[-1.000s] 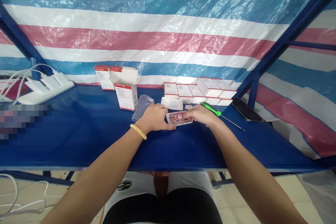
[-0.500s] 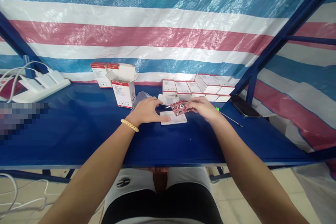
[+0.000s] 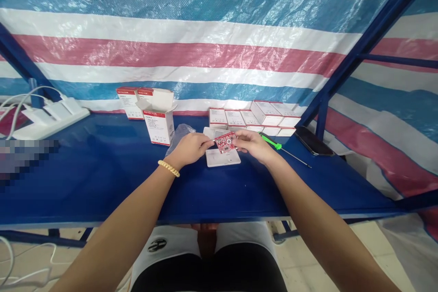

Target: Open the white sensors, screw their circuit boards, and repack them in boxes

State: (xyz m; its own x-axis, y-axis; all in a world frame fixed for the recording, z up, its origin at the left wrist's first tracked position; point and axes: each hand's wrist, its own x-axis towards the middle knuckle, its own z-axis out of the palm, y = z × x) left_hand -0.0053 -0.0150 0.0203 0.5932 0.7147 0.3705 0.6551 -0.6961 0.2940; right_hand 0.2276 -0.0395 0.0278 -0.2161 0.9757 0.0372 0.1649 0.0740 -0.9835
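Note:
A red circuit board (image 3: 225, 142) with a round part near its middle is held up between my two hands. My left hand (image 3: 192, 147) pinches its left edge, fingers closed. On the right edge, the closed fingers of my right hand (image 3: 252, 144) grip it. Just below the board a white plastic housing half (image 3: 223, 159) lies on the blue table. Behind the board sits another white plastic piece (image 3: 209, 132), partly hidden. A screwdriver with a green handle (image 3: 272, 141) lies beside my right hand, its shaft pointing right.
An open detector box (image 3: 159, 125) stands at the left, with closed ones behind it and a clear plastic bag (image 3: 180, 136) beside it. Several boxes (image 3: 236, 118) are stacked at the back. A black phone (image 3: 313, 140) lies right; a white power strip (image 3: 54, 121) is far left.
My left hand has gone from apart to pinching the board's left edge. The board and right hand have shifted slightly left, and the screwdriver's green handle now shows.

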